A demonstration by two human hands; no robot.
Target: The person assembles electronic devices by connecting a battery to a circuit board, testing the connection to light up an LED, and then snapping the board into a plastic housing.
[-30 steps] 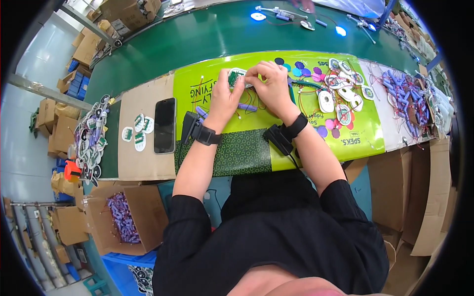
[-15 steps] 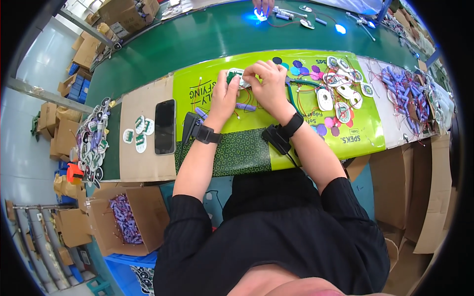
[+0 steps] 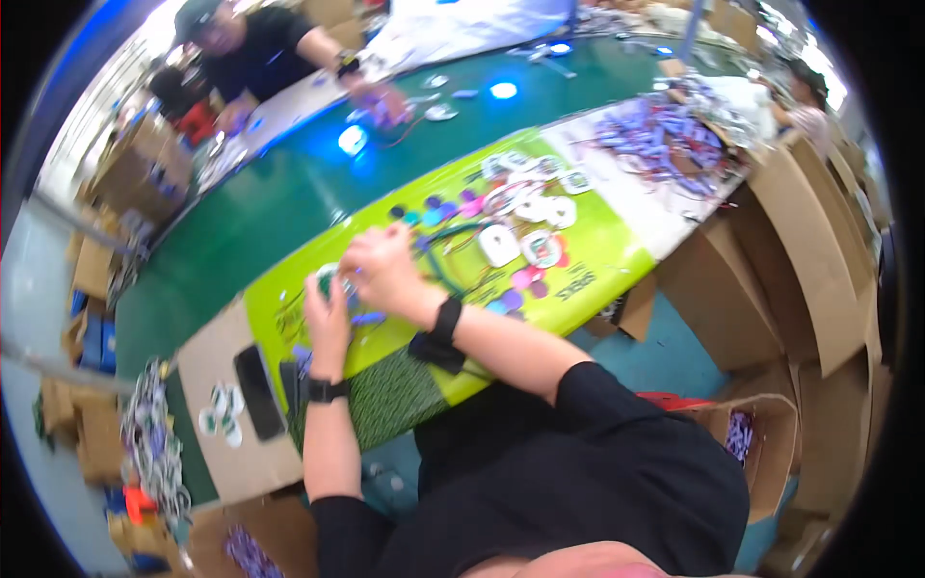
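My left hand [image 3: 328,316] grips a small white disc with a green circuit board [image 3: 327,276], held up over the lime-green mat. Against its right side, my right hand [image 3: 383,273] is closed with fingertips pinched together; what they pinch is hidden and smeared by motion. Below the hands lies a purple cylindrical battery [image 3: 368,318]. A tool with dark green curved handles [image 3: 434,275] rests just right of my right hand. Beyond it are white plastic discs [image 3: 498,245] with thin red wires, several in a cluster.
A black phone [image 3: 259,390] and several circuit discs [image 3: 223,412] lie on cardboard at left. More discs are heaped [image 3: 152,433] past them. Purple batteries [image 3: 665,140] pile up at far right. Across the green bench, a co-worker's hand [image 3: 383,104] is near glowing blue lights [image 3: 353,141].
The view has swung and tilted, so the bench now slants and the co-worker shows at upper left. My hands stay together at the circuit board disc.
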